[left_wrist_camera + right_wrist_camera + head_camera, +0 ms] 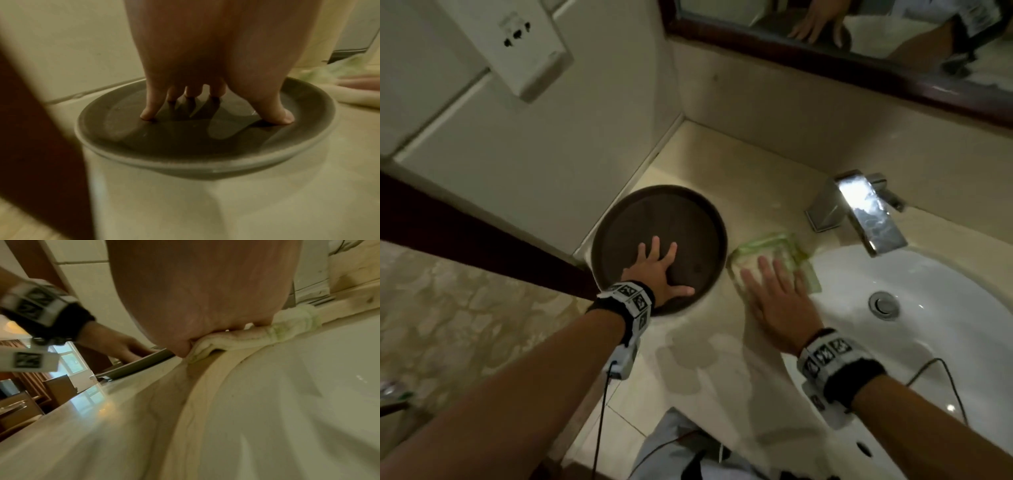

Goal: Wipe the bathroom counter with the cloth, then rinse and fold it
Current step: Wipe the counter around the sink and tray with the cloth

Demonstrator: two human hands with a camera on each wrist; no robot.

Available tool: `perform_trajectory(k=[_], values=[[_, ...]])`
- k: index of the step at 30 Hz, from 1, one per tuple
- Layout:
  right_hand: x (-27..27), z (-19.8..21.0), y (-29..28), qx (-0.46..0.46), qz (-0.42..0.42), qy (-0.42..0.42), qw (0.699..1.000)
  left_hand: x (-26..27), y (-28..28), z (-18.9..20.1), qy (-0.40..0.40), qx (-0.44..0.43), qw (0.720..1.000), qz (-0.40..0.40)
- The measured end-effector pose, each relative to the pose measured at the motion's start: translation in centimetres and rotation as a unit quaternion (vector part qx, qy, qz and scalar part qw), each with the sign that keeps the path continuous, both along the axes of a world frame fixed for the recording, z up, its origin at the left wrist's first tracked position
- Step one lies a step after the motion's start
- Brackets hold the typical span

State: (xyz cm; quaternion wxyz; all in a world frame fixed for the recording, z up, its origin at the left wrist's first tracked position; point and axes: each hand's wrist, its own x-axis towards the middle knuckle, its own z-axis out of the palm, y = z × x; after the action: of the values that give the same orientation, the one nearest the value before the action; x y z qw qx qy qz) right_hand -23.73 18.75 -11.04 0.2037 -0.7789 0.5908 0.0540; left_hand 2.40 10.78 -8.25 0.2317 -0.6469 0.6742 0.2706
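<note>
Head view: right hand [777, 301], fingers straight and flat, pressing the pale green cloth [774, 245] onto the counter [688, 370] at the rim of the sink [928, 291]. Left hand [661, 270], fingers spread, resting inside the dark round tray [619, 219] beside it. Tap [859, 205] behind the cloth.
</note>
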Motion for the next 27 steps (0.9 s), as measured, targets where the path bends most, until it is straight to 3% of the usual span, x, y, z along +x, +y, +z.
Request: perform_trajectory(k=[14, 27], values=[[1.3, 0.0, 1.4, -0.026, -0.035, 0.020, 0.999, -6.0, -12.1, 0.3, -0.013, -0.001, 0.994, -0.107], [1.9, 0.0, 1.2, 0.006, -0.074, 0.031, 0.997, -6.5, -14.7, 0.1, 0.001, -0.036, 0.984, -0.175]])
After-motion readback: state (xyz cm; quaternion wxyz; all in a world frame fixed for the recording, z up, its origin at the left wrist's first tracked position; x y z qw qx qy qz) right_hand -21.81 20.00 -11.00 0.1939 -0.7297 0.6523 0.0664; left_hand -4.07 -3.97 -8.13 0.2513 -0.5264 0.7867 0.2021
